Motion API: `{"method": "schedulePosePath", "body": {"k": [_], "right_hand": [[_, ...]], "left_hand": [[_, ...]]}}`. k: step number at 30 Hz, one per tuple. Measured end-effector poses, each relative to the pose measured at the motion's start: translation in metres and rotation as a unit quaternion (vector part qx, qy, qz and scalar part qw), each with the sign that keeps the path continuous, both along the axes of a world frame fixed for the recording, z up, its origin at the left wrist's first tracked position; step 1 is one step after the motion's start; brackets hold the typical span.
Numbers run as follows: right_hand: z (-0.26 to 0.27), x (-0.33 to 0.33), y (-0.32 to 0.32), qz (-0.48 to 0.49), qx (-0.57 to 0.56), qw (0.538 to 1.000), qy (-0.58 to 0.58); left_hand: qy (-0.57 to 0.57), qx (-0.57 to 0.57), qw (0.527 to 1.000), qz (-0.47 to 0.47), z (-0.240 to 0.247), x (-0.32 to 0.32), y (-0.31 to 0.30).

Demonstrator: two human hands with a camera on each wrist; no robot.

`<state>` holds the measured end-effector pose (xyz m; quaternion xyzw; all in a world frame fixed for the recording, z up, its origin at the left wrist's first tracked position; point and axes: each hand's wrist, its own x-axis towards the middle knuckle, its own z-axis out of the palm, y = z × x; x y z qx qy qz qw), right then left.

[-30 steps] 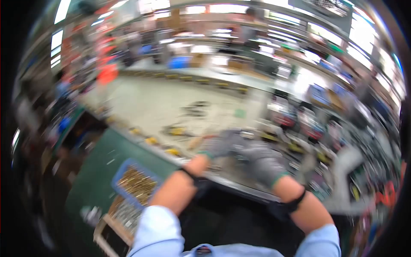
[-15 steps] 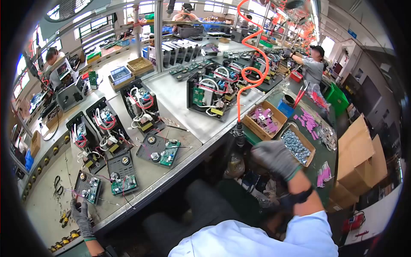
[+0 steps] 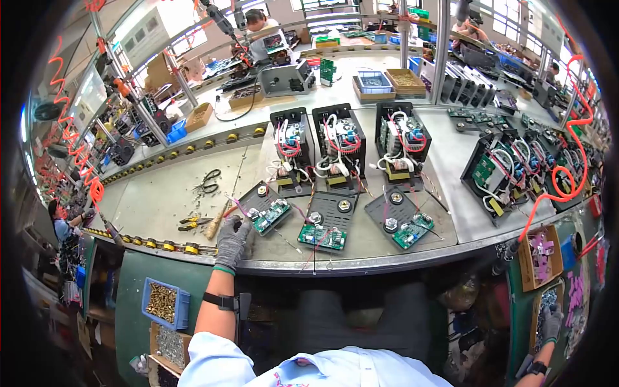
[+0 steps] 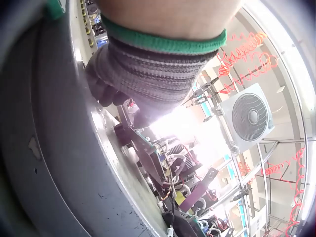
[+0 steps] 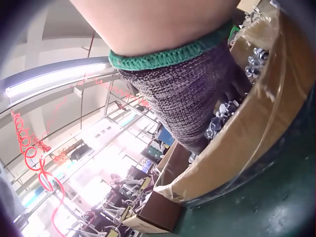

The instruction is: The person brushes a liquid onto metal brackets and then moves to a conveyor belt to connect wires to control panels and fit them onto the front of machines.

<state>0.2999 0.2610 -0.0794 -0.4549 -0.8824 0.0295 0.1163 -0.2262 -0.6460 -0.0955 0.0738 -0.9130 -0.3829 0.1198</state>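
Observation:
My gloved left hand [image 3: 233, 240] rests at the left corner of a dark slotted panel [image 3: 243, 195] carrying a green circuit board [image 3: 271, 216]. Its fingers are bent loosely at the panel's edge in the left wrist view. Far to the right, my gloved right hand [image 3: 552, 324] reaches into a cardboard box [image 5: 247, 143] of small silver metal fasteners [image 5: 222, 116]; its fingertips are hidden among them. Two more panels with boards, a middle panel [image 3: 330, 208] and a right panel [image 3: 391, 208], lie on the bench, each bearing large hex-headed metal fittings.
Behind the panels stand three wired black units [image 3: 338, 138]. Pliers [image 3: 193, 222], black scissors [image 3: 207, 182] and a wooden-handled tool [image 3: 216, 226] lie left. A blue bin [image 3: 182, 308] of brass parts sits front left. An orange coiled hose [image 3: 574, 155] hangs at right, near a box of purple pieces [image 3: 540, 255].
The head view has swung round twice. Both hands were together in front; they have parted, the left to the left panel, the right down into the fastener box.

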Motion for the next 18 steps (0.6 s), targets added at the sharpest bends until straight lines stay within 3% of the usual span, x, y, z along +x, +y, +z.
{"method": "schedulePosePath", "body": {"k": [4, 6, 7, 8, 9, 10, 12, 14, 16, 18], "right_hand": [[-0.007, 0.0, -0.002, -0.021, -0.054, 0.998, 0.031], [-0.016, -0.007, 0.008, -0.065, -0.063, 0.992, 0.089], [-0.035, 0.0, 0.023, -0.035, -0.132, 0.963, 0.232], [-0.067, 0.028, 0.066, -0.053, -0.118, 0.972, 0.198], [-0.085, 0.04, 0.095, -0.07, -0.103, 0.979, 0.164], [-0.075, 0.033, 0.083, -0.067, -0.113, 0.981, 0.142], [-0.06, 0.024, 0.069, -0.059, -0.133, 0.985, 0.097], [-0.061, 0.021, 0.059, -0.099, -0.015, 0.995, 0.007], [-0.059, 0.021, 0.052, -0.119, 0.027, 0.992, -0.043], [-0.055, 0.019, 0.049, -0.126, 0.043, 0.988, -0.083]], "left_hand": [[-0.025, 0.064, 0.997, 0.039, 0.004, -0.002, -0.001], [0.001, 0.023, 0.999, 0.025, 0.003, -0.001, 0.002], [-0.069, 0.076, 0.994, 0.039, 0.019, 0.003, 0.016], [-0.138, 0.13, 0.98, 0.055, 0.027, 0.006, 0.022], [-0.089, 0.084, 0.992, 0.041, 0.013, -0.002, 0.015], [-0.09, 0.087, 0.991, 0.049, 0.005, -0.008, 0.01], [-0.082, 0.005, 0.996, -0.025, 0.004, -0.02, 0.01], [-0.09, 0.013, 0.996, -0.021, 0.027, -0.016, 0.024], [-0.156, 0.183, 0.97, 0.018, 0.043, -0.01, 0.035], [-0.171, 0.214, 0.962, 0.012, 0.046, -0.01, 0.031]]}}
